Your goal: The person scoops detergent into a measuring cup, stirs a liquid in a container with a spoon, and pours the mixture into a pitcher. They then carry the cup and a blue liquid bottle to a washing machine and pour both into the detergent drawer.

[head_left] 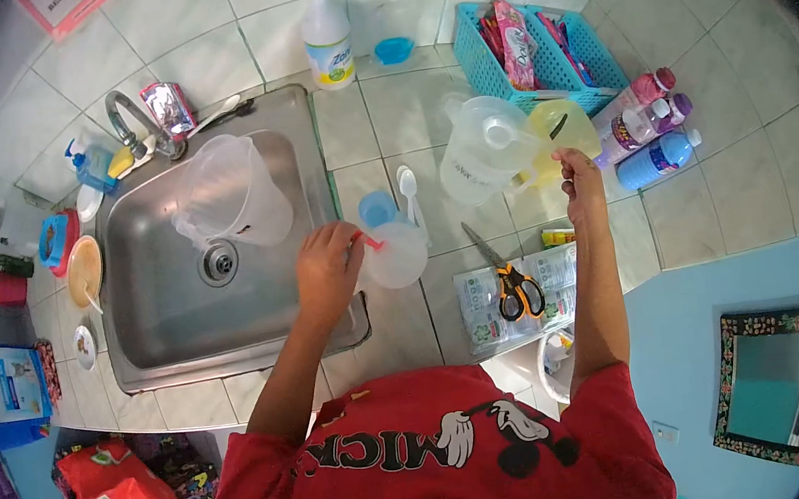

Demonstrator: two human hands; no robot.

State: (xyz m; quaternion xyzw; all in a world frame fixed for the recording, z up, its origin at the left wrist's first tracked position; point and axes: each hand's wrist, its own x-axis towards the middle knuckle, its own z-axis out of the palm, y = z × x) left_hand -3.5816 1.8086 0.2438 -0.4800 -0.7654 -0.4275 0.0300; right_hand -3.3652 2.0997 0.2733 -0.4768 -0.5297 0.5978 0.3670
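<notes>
My left hand (329,267) is closed on a small red handle (369,241) above a translucent white round container (396,256). Beside that container are a blue cup (377,209) and white spoons (410,192). My right hand (581,183) is pinched at the edge of a yellow translucent container (564,132); what its fingers hold is too small to make out. A white translucent pitcher (474,164) stands left of it, with a clear round scoop or cup (503,135) over its top. Scissors with orange and black handles (507,276) lie on printed packets (482,317).
The steel sink (162,321) on the left holds a clear bucket (236,195). Behind are a white bottle (328,47) and turquoise baskets (486,66). Several bottles, one of them blue (656,162), lie or stand at the right.
</notes>
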